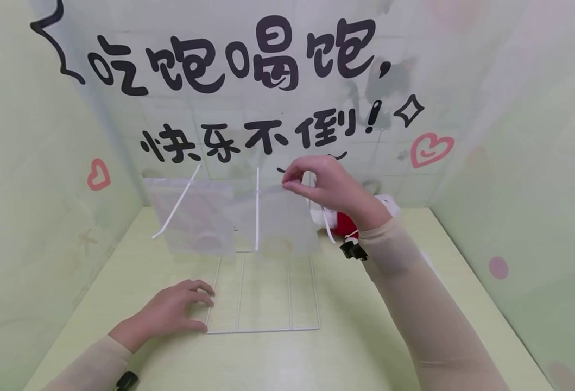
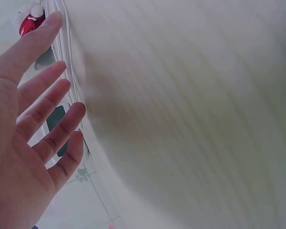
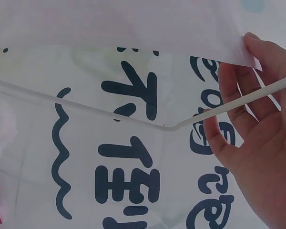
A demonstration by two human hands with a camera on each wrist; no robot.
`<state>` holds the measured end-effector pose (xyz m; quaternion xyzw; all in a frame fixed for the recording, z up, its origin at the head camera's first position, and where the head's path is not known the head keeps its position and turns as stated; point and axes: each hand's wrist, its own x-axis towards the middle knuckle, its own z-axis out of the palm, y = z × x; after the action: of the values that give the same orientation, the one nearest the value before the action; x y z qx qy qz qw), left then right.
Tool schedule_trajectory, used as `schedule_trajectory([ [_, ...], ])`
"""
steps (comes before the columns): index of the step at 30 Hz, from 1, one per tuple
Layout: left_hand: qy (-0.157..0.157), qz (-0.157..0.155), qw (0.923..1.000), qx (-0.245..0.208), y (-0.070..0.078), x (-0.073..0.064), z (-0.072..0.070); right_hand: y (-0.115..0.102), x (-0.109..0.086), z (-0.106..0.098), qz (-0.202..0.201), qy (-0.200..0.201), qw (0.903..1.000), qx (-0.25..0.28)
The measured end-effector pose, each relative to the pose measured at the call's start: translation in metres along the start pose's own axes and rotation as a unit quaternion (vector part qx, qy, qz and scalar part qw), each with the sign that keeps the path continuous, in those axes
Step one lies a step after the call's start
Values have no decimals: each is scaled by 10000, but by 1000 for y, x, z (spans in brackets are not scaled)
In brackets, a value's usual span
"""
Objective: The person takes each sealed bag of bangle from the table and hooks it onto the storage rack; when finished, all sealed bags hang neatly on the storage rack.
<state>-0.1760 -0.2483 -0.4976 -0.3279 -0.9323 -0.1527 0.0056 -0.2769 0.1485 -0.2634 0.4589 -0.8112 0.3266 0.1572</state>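
Note:
A white wire rack (image 1: 263,330) stands on the table, with slanted white arms rising above its flat base. Two pale translucent sheets hang among the arms, a left sheet (image 1: 199,217) and a right sheet (image 1: 287,225). My right hand (image 1: 333,187) pinches the top right corner of the right sheet between thumb and forefinger. In the right wrist view, one wire arm (image 3: 148,123) crosses in front of the other fingers. My left hand (image 1: 170,309) is at the left side of the rack's base, its loosely bent fingertips right at the wire.
A red and white plush toy (image 1: 347,224) sits behind the rack, partly covered by my right wrist. Pale walls enclose the table (image 1: 365,347) on both sides. The back wall (image 1: 184,108) carries large black writing.

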Motion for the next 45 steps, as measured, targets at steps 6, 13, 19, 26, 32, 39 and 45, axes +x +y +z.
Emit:
schedule_trajectory([
  [6,35,36,10000,-53,1,0,2,5,-2,0,77,46,9999,-62],
  [13,-7,0,10000,-54,3,2,0,12,-28,-9,72,930,9955,-190],
  [19,17,-46,10000,11,2,-2,-1,19,-71,-18,521,895,9935,-474],
  [26,87,18,10000,3,2,-2,-1,38,-134,-19,1190,443,9880,-877],
  [32,108,81,9999,-18,-1,-1,0,60,-187,-22,2018,217,9719,-1191],
  [39,114,98,9999,-35,-1,-1,1,87,-235,-31,2209,284,9634,-1494],
  [45,114,78,9999,-18,-1,-1,2,109,-268,-39,2208,422,9612,-1600],
])
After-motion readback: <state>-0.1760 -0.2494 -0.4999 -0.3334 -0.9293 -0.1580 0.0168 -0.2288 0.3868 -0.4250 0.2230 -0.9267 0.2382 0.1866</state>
